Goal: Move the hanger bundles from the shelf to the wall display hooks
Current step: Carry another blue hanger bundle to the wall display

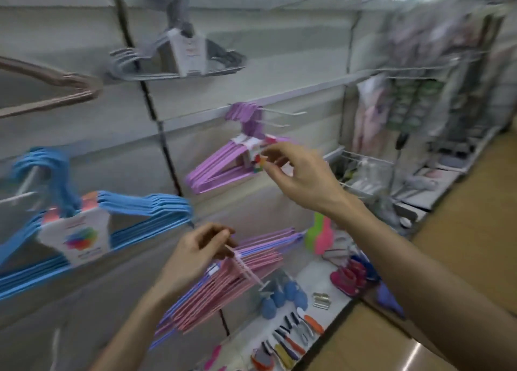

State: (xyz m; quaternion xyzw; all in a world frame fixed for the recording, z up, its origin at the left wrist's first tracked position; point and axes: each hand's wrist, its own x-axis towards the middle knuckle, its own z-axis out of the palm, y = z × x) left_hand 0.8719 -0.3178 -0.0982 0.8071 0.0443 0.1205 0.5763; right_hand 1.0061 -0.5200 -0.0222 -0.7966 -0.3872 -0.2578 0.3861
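Note:
A purple hanger bundle (221,169) hangs from a wall hook (279,110) at mid-height. My right hand (302,174) pinches the paper label at that bundle's right end. Lower down, my left hand (195,253) grips a pink hanger bundle (223,289) by its hook end, with a purple bundle (268,239) lying just behind it above the shelf (330,292). A blue bundle (117,219) with a colourful label hangs on the wall at the left. The picture is blurred by motion.
A grey hanger bundle (179,60) and a brown one (53,90) hang higher on the slatted wall. Small goods, brushes and pink toys cover the shelf. A wire basket (363,172) and hanging packets (414,104) stand to the right. Wooden floor (461,230) runs along the aisle.

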